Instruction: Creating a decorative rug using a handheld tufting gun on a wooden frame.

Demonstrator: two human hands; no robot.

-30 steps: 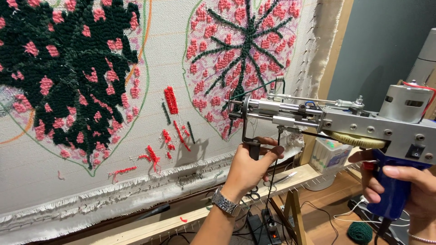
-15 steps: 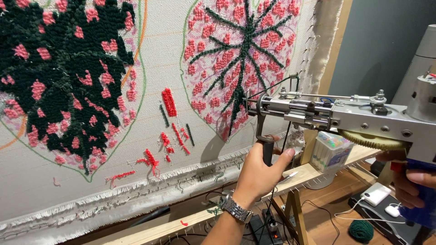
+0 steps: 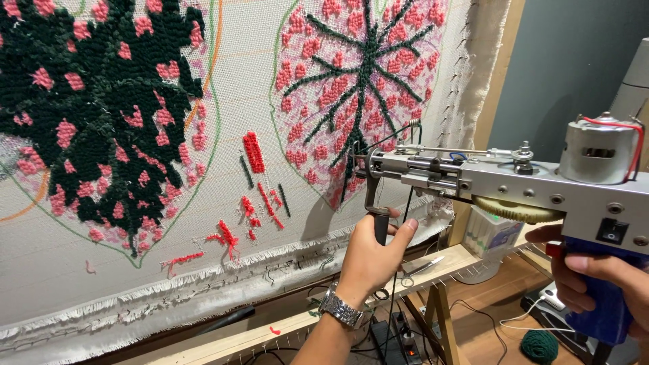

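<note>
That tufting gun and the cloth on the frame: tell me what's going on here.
A person holds a tufting gun in both hands. The left hand grips the black front handle below the barrel; the right hand wraps the blue rear grip. The gun's tip sits at the stretched cloth, by the lower edge of the pink and dark green leaf motif. A larger dark leaf motif fills the left. A ball of green yarn lies on the floor.
</note>
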